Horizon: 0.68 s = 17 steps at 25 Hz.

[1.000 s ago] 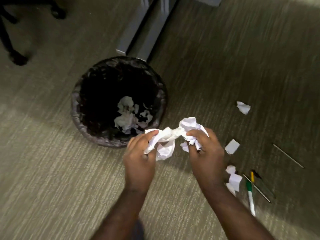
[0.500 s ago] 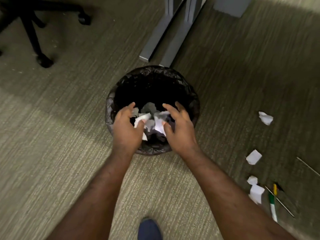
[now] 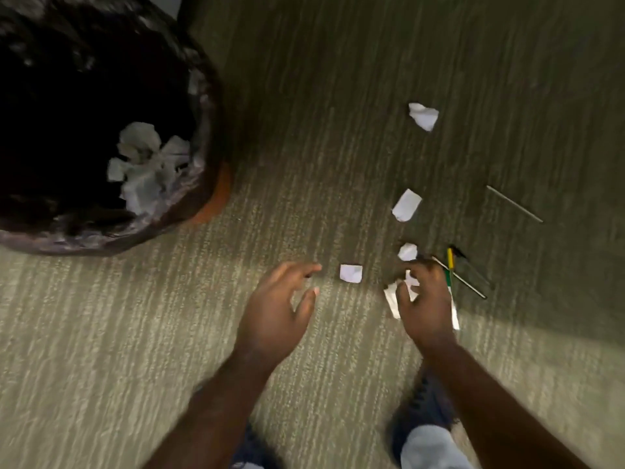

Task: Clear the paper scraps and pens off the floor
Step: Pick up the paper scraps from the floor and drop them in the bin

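Covering a paper scrap point(image 3: 392, 296) (partly hidden), right hand point(image 3: 424, 306) curls.

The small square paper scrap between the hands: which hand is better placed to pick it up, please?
Left. The left hand is open and empty, its fingers beside the scrap; the right hand is already gripping crumpled paper.

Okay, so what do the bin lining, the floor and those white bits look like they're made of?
Bin liner: thin glossy black plastic, wrinkled with shiny highlights. Floor: low-pile carpet, matte, ribbed grey-green weave. White scraps: paper, matte, with creases and torn edges; the right hand is closing on one.
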Motion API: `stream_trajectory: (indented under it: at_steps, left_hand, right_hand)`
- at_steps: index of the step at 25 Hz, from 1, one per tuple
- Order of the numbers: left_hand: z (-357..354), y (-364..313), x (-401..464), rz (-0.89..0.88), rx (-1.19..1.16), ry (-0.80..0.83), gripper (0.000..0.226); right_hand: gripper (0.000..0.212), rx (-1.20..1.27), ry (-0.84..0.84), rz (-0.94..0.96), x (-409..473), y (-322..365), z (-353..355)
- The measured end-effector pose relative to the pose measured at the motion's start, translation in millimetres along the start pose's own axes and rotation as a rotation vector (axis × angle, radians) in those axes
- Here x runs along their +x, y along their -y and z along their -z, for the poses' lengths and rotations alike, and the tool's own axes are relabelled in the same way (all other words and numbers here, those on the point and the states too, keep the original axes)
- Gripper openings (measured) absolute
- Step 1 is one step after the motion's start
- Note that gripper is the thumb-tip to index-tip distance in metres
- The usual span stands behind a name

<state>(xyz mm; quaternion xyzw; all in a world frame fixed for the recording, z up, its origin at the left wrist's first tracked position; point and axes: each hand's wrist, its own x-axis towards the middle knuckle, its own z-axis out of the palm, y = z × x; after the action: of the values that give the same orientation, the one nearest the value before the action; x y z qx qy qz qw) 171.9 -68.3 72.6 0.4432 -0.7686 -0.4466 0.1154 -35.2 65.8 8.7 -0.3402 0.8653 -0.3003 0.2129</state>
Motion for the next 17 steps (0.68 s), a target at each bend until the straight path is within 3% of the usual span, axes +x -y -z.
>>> stream_trajectory:
  at_steps: [2, 5, 7, 9, 12, 14, 17]
  left_hand:
    - [-59, 13, 0, 0.055, 0.015, 0.106, 0.038]
    - [-131, 30, 8, 0.114, 0.082, 0.21, 0.053]
    - [-171, 42, 21, 0.115, 0.207, 0.248, 0.061]
    - [-197, 53, 35, 0.066, 0.366, 0.263, 0.064]
    - [-217, 69, 55, 0.066, 0.424, 0.191, 0.047]
    - [-217, 73, 67, 0.134, 0.338, 0.188, 0.038]
    - [-211, 71, 84, 0.086, 0.308, 0.23, 0.028]
  right_hand:
    - [0.038, -0.118, 0.091, -0.059, -4, -50, 3]
    - [0.076, -0.259, 0.234, -0.106, -4, -106, 0]
    - [0.102, -0.313, 0.27, -0.12, -1, -121, -5]
    - [0.114, -0.397, 0.224, -0.054, 2, -123, -14]
    - [0.107, -0.515, 0.094, 0.027, 12, -135, -24]
    - [0.095, -0.441, 0.135, -0.03, 18, -150, -31]
    - [0.032, -0.242, 0.107, -0.043, 23, -158, -40]
